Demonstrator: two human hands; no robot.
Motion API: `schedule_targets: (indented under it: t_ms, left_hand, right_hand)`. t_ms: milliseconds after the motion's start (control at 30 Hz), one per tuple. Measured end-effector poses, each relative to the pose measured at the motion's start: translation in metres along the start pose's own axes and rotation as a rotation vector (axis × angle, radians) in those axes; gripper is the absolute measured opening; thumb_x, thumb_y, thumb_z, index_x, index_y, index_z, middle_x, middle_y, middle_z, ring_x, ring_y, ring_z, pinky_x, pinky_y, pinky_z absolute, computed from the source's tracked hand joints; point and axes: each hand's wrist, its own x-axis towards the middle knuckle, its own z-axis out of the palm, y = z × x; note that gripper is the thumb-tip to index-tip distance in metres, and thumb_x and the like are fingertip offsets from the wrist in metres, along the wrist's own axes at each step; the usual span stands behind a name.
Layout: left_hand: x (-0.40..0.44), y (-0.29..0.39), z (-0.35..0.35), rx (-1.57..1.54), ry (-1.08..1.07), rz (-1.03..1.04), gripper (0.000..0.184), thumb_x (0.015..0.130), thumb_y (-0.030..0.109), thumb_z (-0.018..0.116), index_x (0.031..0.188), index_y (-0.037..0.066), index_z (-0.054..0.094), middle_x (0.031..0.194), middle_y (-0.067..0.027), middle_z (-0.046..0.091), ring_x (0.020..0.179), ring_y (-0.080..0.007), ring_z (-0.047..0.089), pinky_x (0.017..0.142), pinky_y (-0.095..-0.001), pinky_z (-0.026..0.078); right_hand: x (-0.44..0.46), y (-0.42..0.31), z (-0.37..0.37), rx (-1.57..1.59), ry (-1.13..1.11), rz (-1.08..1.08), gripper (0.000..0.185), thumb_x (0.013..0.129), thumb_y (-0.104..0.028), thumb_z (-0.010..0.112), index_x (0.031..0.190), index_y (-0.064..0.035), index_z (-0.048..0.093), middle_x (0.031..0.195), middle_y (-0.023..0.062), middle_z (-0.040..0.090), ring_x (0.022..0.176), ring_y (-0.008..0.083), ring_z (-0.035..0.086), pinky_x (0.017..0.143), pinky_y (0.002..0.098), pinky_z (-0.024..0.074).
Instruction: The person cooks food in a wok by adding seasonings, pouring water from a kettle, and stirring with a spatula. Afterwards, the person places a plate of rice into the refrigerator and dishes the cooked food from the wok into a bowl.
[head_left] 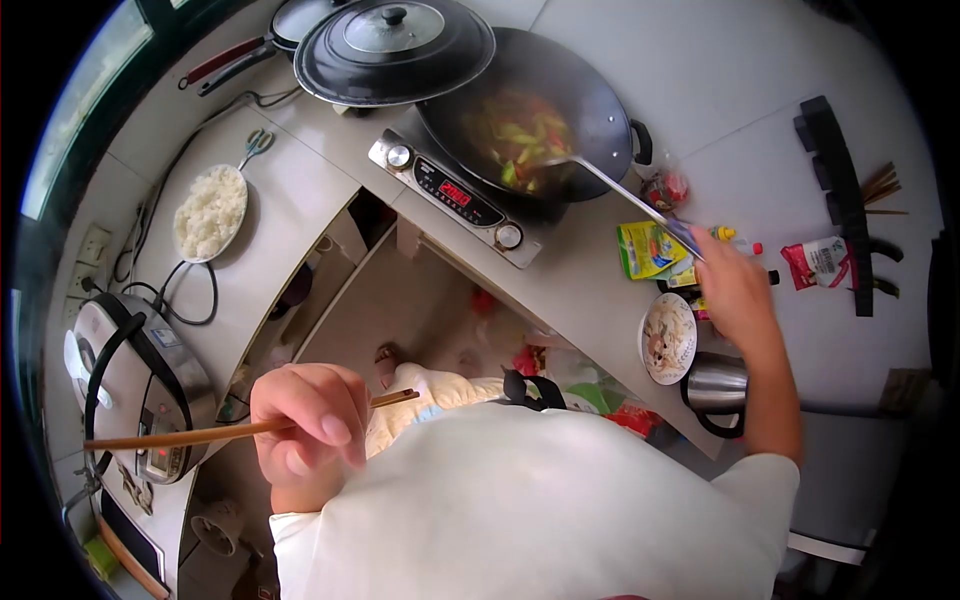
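My right hand (735, 290) is closed round the handle of a metal spatula (622, 190). The spatula's head is in a black wok (598, 105), among the steaming green and red vegetables (522, 130). In front of my body, my left hand (310, 420) grips a pair of wooden chopsticks (190, 437), which lie nearly level and stick out on both sides of the fist. Under the wok is an induction cooker (450, 193) with a lit red display. A black lid (395, 55) with a glass centre overlaps the wok's left rim.
A plate of white rice (210, 212) and scissors (258, 145) lie on the left counter, near a rice cooker (150, 375). Seasoning packets (650, 250), a patterned bowl (668, 340) and a metal pot (716, 385) stand on the right. A knife rack (842, 200) is beyond.
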Motion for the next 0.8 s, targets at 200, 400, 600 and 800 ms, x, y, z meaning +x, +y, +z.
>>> schedule_targets:
  t_ms: [200,400,600,800]
  left_hand:
    - [-0.001,0.001,-0.007,-0.017,0.024,-0.013,0.025,0.081,0.024,0.063,0.086,0.001,0.059,0.060,-0.0075,0.056,0.044,-0.0123,0.048,0.042,-0.0212,0.035]
    - [-0.016,0.005,-0.017,0.042,0.137,0.002,0.022,0.081,0.022,0.059,0.086,0.001,0.056,0.059,-0.0068,0.054,0.043,-0.0116,0.046,0.042,-0.0215,0.034]
    - [-0.021,0.012,-0.026,0.126,0.150,0.016,0.020,0.086,0.024,0.052,0.091,0.004,0.051,0.061,-0.0044,0.051,0.048,-0.0092,0.040,0.043,-0.0205,0.030]
    - [-0.019,0.016,-0.028,0.111,0.225,-0.015,0.021,0.085,0.022,0.053,0.087,0.002,0.051,0.059,-0.0063,0.051,0.049,-0.0103,0.041,0.044,-0.0217,0.031]
  right_hand:
    - [0.082,0.000,0.078,0.018,-0.012,0.071,0.020,0.085,-0.014,0.049,0.101,-0.0035,0.052,0.092,0.0170,0.058,0.081,0.0365,0.056,0.071,0.0454,0.0452]
    - [0.091,0.084,0.095,0.532,-0.117,0.395,0.026,0.087,-0.021,0.045,0.106,-0.0061,0.054,0.075,0.0113,0.059,0.062,0.0253,0.056,0.059,0.0345,0.0468]
    - [0.105,0.065,0.114,1.240,-0.574,0.845,0.021,0.091,-0.028,0.043,0.096,-0.0094,0.051,0.064,-0.0013,0.048,0.044,0.0048,0.038,0.036,0.0212,0.0323]
    - [0.106,0.019,0.108,1.451,-0.671,0.717,0.023,0.091,-0.028,0.046,0.098,-0.0070,0.053,0.063,-0.0023,0.049,0.043,0.0025,0.037,0.036,0.0187,0.0295]
